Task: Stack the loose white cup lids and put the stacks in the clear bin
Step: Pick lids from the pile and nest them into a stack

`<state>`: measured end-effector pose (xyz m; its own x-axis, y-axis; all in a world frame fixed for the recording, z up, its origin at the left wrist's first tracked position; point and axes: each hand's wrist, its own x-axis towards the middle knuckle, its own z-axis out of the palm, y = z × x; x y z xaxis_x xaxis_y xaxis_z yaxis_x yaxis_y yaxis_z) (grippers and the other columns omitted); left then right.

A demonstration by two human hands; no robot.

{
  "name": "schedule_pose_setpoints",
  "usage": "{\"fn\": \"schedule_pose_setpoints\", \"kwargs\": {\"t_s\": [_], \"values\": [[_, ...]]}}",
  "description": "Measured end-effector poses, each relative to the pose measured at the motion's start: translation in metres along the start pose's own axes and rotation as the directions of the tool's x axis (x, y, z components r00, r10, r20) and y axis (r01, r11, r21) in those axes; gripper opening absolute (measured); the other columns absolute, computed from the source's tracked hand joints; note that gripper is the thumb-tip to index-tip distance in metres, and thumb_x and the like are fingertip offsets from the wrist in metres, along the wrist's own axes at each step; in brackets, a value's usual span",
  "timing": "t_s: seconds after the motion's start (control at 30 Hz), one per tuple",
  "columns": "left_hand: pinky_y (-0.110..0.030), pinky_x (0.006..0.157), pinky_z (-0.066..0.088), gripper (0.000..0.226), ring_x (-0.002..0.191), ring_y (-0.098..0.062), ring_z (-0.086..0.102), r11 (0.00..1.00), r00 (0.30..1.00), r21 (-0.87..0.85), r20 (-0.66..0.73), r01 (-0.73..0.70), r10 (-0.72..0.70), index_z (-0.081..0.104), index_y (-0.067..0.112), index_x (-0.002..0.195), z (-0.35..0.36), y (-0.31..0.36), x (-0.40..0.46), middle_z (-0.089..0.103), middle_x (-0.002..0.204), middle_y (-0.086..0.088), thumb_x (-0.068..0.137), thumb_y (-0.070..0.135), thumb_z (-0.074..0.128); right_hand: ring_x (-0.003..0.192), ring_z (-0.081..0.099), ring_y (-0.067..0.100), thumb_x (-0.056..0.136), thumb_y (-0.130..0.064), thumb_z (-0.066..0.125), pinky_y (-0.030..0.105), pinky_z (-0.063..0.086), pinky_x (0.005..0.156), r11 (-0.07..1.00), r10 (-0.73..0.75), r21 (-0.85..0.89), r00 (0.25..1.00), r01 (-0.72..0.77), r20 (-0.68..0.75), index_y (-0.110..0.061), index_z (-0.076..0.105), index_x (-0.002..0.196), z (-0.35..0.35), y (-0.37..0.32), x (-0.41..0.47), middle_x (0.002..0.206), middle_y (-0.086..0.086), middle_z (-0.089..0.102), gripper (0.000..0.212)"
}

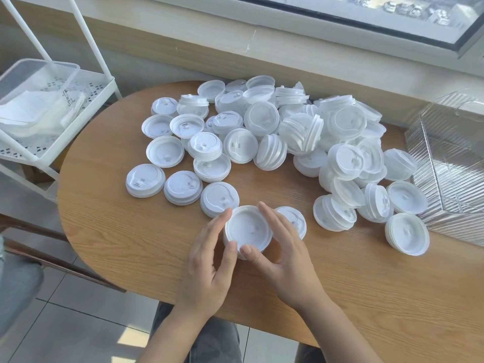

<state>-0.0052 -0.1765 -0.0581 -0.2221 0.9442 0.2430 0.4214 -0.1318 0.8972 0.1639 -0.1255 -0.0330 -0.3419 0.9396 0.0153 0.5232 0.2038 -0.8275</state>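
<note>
Head view gives me both hands at the near edge of the wooden table (136,247), cupped round a short stack of lids (247,230) that sits hollow side up. My left hand (209,265) touches the stack's left wall with its fingers nearly straight, thumb at the near rim. My right hand (285,258) curves along the stack's right side, thumb tip at the near rim beside the left thumb. Neither hand is clenched; both lie loosely spread against the stack. Beyond the stack lies the heap of loose lids (275,132), some already nested in short piles. Right of the stack, at the table's right end, stands the ribbed clear bin (450,158). Left of the stack, off the table, I see a white rack (86,106).
</note>
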Motion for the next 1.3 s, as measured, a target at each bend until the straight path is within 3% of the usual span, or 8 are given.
{"fn": "schedule_pose_setpoints", "kwargs": {"t_s": [0.2, 0.37, 0.47, 0.57, 0.7, 0.97, 1.17, 1.3], "values": [[-0.036, 0.113, 0.043, 0.051, 0.140, -0.010, 0.051, 0.999, 1.000, 0.034, 0.013, 0.022, -0.023, 0.050, 0.018, 0.151, 0.001, -0.001, 0.001, 0.055, 0.149, 0.016, 0.104, 0.039, 0.049, 0.148, 0.037, 0.007, 0.086, -0.078, 0.063, 0.041, 0.035, 0.121, 0.990, -0.053, -0.138, 0.996, 0.042, -0.074, -0.027, 0.044, 0.158, 0.006, 0.007, 0.001, 0.154, -0.020, 0.049, 0.089], [-0.040, 0.113, 0.043, 0.051, 0.142, -0.011, 0.050, 0.998, 0.999, 0.025, 0.019, 0.049, -0.049, 0.047, 0.024, 0.154, 0.001, 0.000, 0.000, 0.050, 0.153, 0.021, 0.105, 0.041, 0.045, 0.150, 0.032, 0.004, 0.090, -0.080, 0.054, 0.028, 0.025, 0.122, 0.997, -0.049, -0.065, 0.998, 0.047, -0.039, -0.034, 0.040, 0.159, -0.004, 0.006, -0.001, 0.156, -0.031, 0.041, 0.084], [-0.046, 0.114, 0.044, 0.053, 0.143, -0.011, 0.048, 0.998, 0.998, 0.015, 0.024, 0.064, -0.064, 0.042, 0.027, 0.156, 0.001, 0.001, 0.000, 0.047, 0.156, 0.022, 0.106, 0.043, 0.045, 0.143, 0.043, 0.007, 0.097, -0.068, 0.052, 0.030, 0.034, 0.117, 1.000, 0.008, -0.010, 0.982, -0.010, -0.188, -0.036, 0.042, 0.157, -0.018, 0.017, -0.002, 0.149, -0.026, 0.049, 0.068], [-0.051, 0.116, 0.043, 0.063, 0.146, -0.012, 0.045, 0.997, 0.995, -0.001, 0.058, 0.076, -0.076, 0.036, 0.030, 0.160, 0.001, 0.002, -0.001, 0.044, 0.159, 0.020, 0.103, 0.052, 0.051, 0.139, 0.041, -0.001, 0.096, -0.045, 0.071, 0.032, 0.036, 0.117, 0.972, -0.013, -0.227, 0.959, -0.055, -0.283, -0.029, 0.049, 0.152, -0.028, 0.029, 0.001, 0.148, -0.020, 0.050, 0.062], [-0.046, 0.115, 0.045, 0.083, 0.143, -0.005, 0.045, 0.995, 0.995, 0.081, 0.080, 0.057, -0.063, 0.031, 0.039, 0.160, 0.001, 0.004, 0.000, 0.038, 0.160, 0.028, 0.089, 0.067, 0.064, 0.141, 0.042, 0.018, 0.087, -0.034, 0.083, 0.034, 0.031, 0.119, 0.900, -0.081, -0.435, 0.975, -0.018, -0.208, -0.025, 0.047, 0.154, -0.029, 0.040, 0.003, 0.158, -0.006, 0.046, 0.076], [-0.031, 0.114, 0.042, 0.091, 0.140, -0.002, 0.047, 0.991, 0.996, 0.121, 0.068, 0.050, -0.059, 0.034, 0.036, 0.159, 0.002, 0.003, 0.000, 0.042, 0.157, 0.029, 0.082, 0.067, 0.072, 0.130, 0.049, 0.023, 0.088, -0.051, 0.078, 0.042, 0.042, 0.111, 0.850, -0.041, -0.521, 0.978, -0.074, -0.207, -0.026, 0.045, 0.155, -0.030, 0.042, 0.011, 0.141, -0.007, 0.060, 0.079], [-0.037, 0.114, 0.044, 0.086, 0.141, -0.004, 0.048, 0.993, 0.997, 0.112, 0.051, 0.047, -0.053, 0.035, 0.039, 0.158, 0.002, 0.003, 0.000, 0.042, 0.157, 0.029, 0.085, 0.060, 0.074, 0.122, 0.057, 0.016, 0.082, -0.055, 0.083, 0.036, 0.042, 0.107, 0.882, -0.102, -0.468, 0.952, -0.048, -0.290, -0.025, 0.053, 0.146, -0.037, 0.032, 0.007, 0.133, -0.010, 0.063, 0.077], [-0.040, 0.115, 0.045, 0.085, 0.142, -0.003, 0.047, 0.993, 0.997, 0.106, 0.056, 0.053, -0.059, 0.034, 0.042, 0.158, 0.002, 0.003, 0.000, 0.041, 0.157, 0.030, 0.086, 0.052, 0.079, 0.118, 0.059, 0.005, 0.079, -0.059, 0.081, 0.035, 0.047, 0.104, 0.978, -0.019, -0.198, 0.910, -0.069, -0.413, -0.031, 0.053, 0.143, -0.042, 0.020, 0.002, 0.125, -0.018, 0.064, 0.076]]}}
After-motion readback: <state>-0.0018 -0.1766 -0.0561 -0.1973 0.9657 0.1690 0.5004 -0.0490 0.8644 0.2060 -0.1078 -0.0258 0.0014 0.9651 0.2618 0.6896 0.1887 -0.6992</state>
